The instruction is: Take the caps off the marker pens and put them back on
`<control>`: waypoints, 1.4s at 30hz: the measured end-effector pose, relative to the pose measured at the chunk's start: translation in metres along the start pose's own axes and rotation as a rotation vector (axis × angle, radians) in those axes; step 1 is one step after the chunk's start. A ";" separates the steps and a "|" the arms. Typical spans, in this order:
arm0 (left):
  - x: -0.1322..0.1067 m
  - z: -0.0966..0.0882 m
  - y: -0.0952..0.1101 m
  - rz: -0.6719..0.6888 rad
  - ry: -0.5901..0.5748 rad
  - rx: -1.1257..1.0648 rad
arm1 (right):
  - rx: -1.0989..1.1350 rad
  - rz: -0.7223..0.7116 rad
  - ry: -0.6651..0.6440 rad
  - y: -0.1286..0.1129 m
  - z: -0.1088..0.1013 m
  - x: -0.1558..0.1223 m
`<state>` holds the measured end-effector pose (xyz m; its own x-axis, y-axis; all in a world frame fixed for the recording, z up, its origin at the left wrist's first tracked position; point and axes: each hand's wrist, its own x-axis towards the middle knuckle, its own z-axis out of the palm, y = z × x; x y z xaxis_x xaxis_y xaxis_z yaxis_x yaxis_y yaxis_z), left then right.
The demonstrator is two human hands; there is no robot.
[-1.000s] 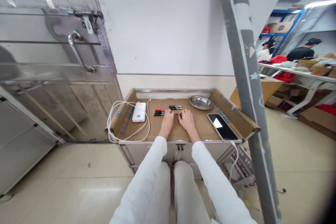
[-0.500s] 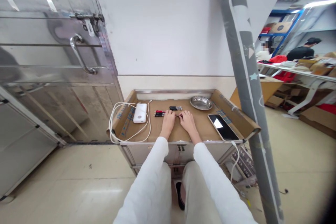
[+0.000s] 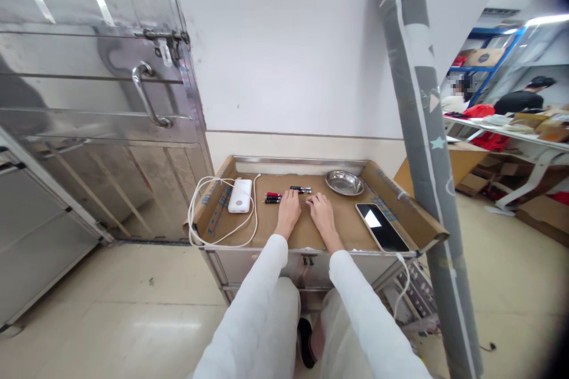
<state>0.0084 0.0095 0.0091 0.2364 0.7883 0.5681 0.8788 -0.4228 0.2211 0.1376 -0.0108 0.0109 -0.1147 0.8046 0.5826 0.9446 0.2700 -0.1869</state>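
two hands rest close together on the cardboard (image 3: 267, 225) that lines a metal cart (image 3: 302, 160). the left hand (image 3: 288, 211) lies knuckles up with its fingers drawn together, tips just beside a small cluster of red-and-black pens (image 3: 272, 197). the right hand (image 3: 322, 211) mirrors it, fingertips pointing toward a pair of black pens (image 3: 300, 190) just beyond. whether either hand pinches something small at the fingertips i cannot tell; the hands show too small for that. the pens look light, stiff and smooth, and likely to roll on the flat board, so a pinch at mid-barrel would probably suit them best. to the left sits a white power bank (image 3: 240, 195) with its cable (image 3: 191, 216) looped round. to the right are a steel bowl (image 3: 344, 182) and a dark phone (image 3: 382, 227).
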 end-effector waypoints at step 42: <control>-0.017 -0.029 0.004 -0.228 0.118 -0.007 | 0.250 -0.079 -0.039 -0.012 -0.009 0.001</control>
<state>-0.0040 -0.0189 0.0237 -0.0177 0.8061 0.5916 0.9010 -0.2436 0.3589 0.1292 -0.0175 0.0209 -0.2012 0.7941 0.5735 0.8276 0.4510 -0.3342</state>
